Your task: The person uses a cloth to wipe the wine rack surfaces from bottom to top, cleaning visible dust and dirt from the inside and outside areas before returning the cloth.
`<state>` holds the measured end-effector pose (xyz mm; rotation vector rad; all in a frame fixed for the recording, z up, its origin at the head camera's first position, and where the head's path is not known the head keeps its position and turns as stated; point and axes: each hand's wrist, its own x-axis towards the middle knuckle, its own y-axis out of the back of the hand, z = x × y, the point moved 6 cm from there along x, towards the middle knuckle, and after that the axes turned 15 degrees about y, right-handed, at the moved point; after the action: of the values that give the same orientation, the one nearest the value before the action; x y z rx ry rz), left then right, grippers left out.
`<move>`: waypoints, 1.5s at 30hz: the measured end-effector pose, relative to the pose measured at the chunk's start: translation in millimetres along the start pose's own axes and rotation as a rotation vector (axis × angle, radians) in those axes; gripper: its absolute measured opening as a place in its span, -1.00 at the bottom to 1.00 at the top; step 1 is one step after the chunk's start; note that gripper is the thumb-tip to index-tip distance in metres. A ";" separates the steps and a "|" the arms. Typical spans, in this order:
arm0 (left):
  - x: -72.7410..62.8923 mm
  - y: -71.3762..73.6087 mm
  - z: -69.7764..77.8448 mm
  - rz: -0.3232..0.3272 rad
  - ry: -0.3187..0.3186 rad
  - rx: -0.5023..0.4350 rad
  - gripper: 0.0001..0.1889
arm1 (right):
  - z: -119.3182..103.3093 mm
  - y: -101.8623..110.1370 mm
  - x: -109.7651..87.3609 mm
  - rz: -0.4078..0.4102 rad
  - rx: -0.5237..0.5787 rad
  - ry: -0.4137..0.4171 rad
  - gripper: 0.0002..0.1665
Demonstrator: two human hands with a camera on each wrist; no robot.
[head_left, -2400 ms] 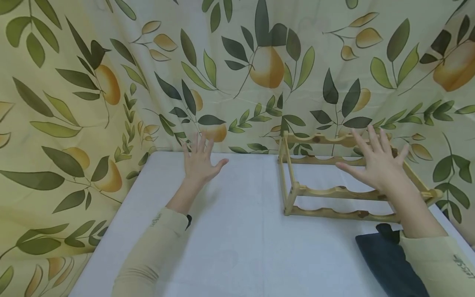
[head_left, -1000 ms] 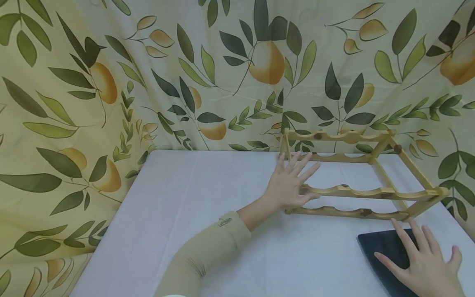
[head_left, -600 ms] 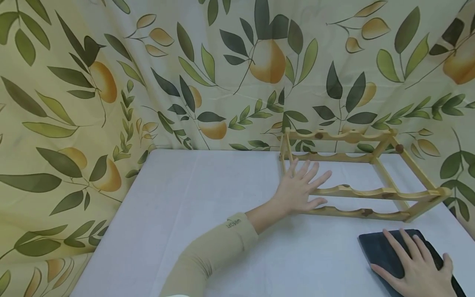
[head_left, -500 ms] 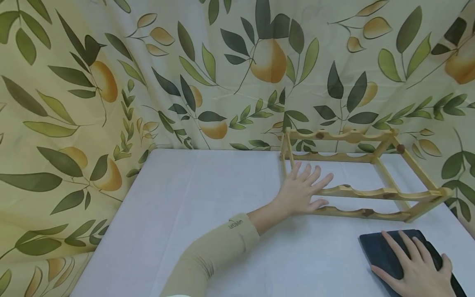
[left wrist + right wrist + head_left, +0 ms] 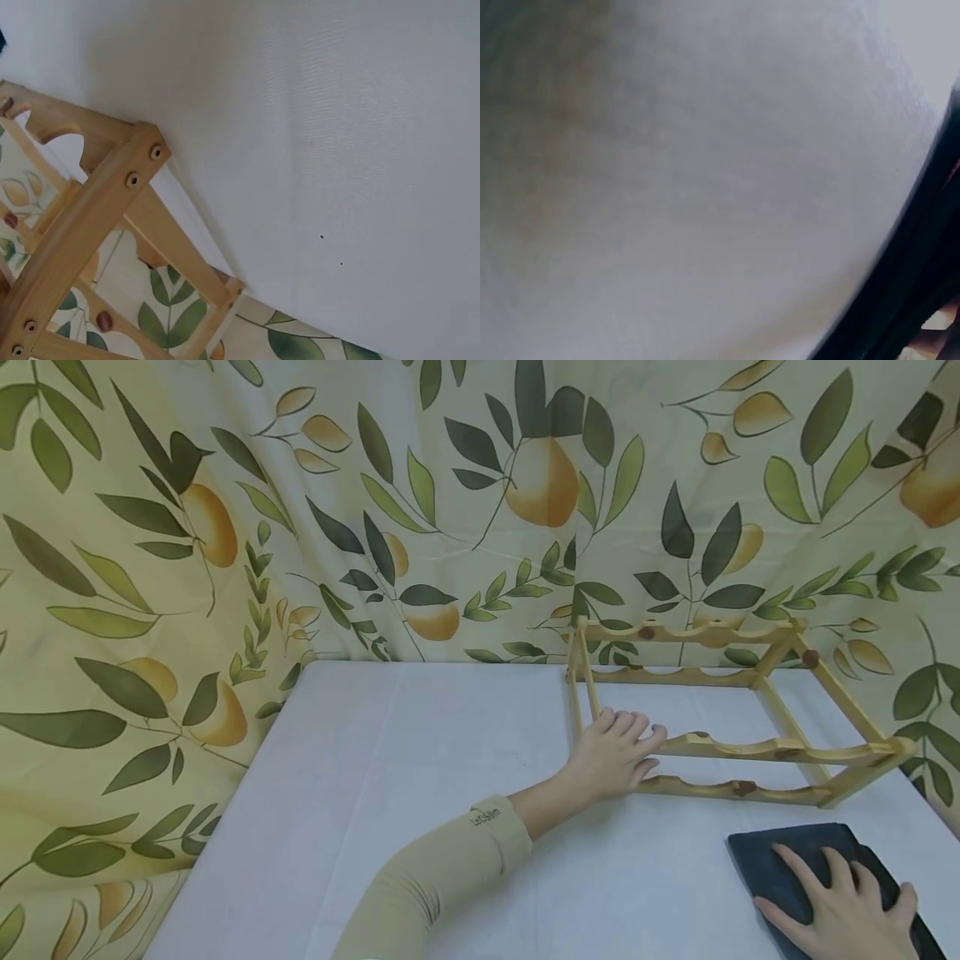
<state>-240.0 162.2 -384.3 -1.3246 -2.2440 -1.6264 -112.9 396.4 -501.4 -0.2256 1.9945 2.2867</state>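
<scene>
A pale wooden wine rack (image 5: pixel 750 749) with scalloped rails stands at the back right of the table. My left hand (image 5: pixel 609 758) grips its front left corner, fingers bent over the upper rail and covering that corner. In the left wrist view, the end frame of the rack (image 5: pixel 90 210) shows its screw heads, with no hand in sight. At the front right lies a flat, dark navy case-like object (image 5: pixel 783 864) that looks layered. Over it my right hand (image 5: pixel 851 906) spreads with arched fingers, holding it from above. A dark strip (image 5: pixel 911 259) crosses the right wrist view, otherwise blurred.
A white cloth covers the table (image 5: pixel 420 777). Behind and to the left hangs a curtain (image 5: pixel 465 527) printed with fruit and leaves; the rack's rear rails stand close to it. The table's left edge runs diagonally beside the curtain.
From above the table, the left hand has crossed rightward to the rack's near corner and the right hand has come down onto the dark object. In the last half second both hands' fingers have bent.
</scene>
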 end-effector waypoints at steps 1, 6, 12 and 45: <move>-0.3 0.1 0.3 0.007 0.000 -0.001 -0.61 | 0.5 -0.9 0.9 -0.012 0.002 0.008 0.19; -3.7 1.4 1.7 0.085 -0.002 0.007 -0.74 | 1.4 -2.9 5.0 -0.053 0.013 0.038 0.18; -5.3 0.0 1.9 0.131 0.005 0.028 -0.78 | -0.9 -0.9 8.0 -0.058 0.018 0.036 0.03; -15.8 -0.6 -10.7 0.121 0.018 -0.012 -0.81 | -6.3 52.0 -8.1 0.484 0.126 -0.029 -0.37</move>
<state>-234.9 144.2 -388.1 -1.4125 -2.1026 -1.6064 -113.4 383.1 -450.1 0.3362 2.3741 2.3790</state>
